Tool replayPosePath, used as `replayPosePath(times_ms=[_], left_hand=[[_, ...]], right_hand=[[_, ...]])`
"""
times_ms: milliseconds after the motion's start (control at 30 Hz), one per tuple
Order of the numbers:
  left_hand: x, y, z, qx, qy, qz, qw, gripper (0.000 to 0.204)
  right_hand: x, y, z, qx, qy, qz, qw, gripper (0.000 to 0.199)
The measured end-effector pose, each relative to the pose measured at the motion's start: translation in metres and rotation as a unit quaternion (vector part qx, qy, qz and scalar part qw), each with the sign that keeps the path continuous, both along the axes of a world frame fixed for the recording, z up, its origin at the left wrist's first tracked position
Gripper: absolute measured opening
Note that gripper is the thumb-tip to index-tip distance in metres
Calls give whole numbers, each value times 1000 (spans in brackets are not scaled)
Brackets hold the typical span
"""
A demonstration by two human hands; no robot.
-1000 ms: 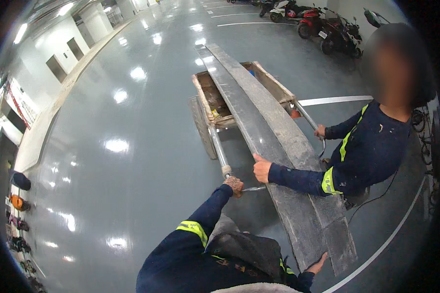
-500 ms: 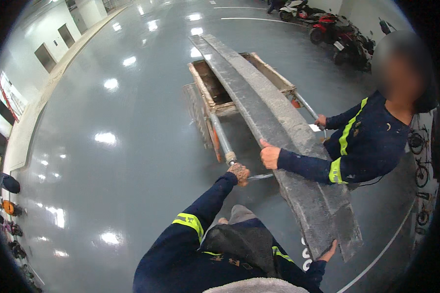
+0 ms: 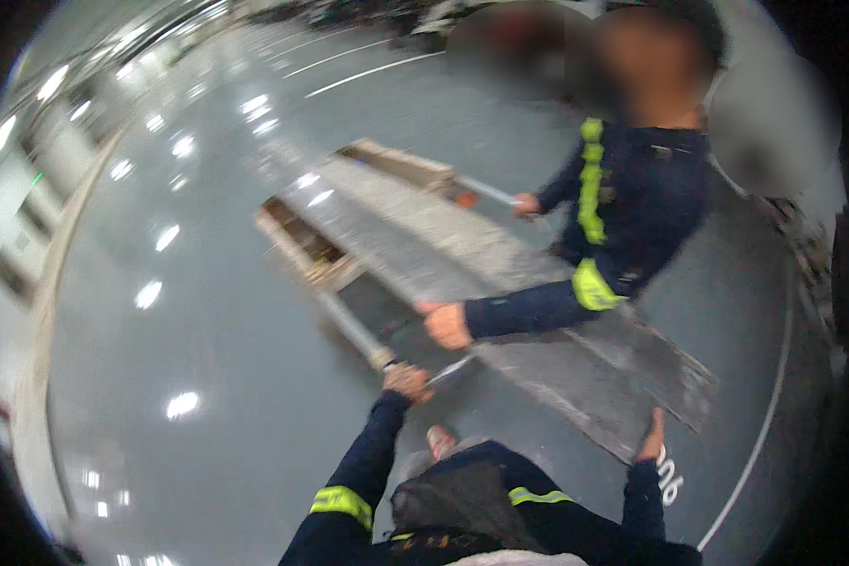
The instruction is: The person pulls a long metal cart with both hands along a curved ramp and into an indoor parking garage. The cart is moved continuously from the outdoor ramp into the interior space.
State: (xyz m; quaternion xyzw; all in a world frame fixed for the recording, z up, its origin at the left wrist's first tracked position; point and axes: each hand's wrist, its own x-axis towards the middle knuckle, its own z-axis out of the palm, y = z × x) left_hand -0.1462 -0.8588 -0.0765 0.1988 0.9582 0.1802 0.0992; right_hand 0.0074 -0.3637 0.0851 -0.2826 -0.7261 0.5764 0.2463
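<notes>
Left hand (image 3: 407,381) gripping cart handle (image 3: 349,327), right hand (image 3: 649,438) grasping blurred slab (image 3: 538,311) end; finger detail unclear

This looks like an indoor parking garage or a large warehouse hall. A wide grey coated floor (image 3: 189,311) spreads out glossy in every direction, mirroring rows of ceiling lights as bright spots. White painted lines (image 3: 764,424) curve across it, as for bays or lanes. A pale wall (image 3: 28,236) runs along the left side. A wooden handcart (image 3: 321,255) loaded with long grey slabs (image 3: 500,283) stands in the open, and two people in dark work uniforms with reflective yellow bands attend it.
</notes>
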Motion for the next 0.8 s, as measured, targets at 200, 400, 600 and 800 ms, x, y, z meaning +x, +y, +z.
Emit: replayPosePath(times_ms=[200, 400, 600, 800], left_hand=[[78, -89, -28, -23, 2, 123, 992, 28], [58, -85, -26, -72, -38, 112, 990, 29], [75, -101, -27, -72, -78, 79, 991, 34], [73, -105, -34, -26, -14, 83, 996, 34]], right_hand=[[-40, -91, -16, 54, -160, -69, 983, 66], [-56, -98, -24, 70, -157, -121, 978, 74], [-39, -101, -35, 94, -239, -92, 962, 72], [-33, -111, -10, -30, -89, -17, 995, 64]])
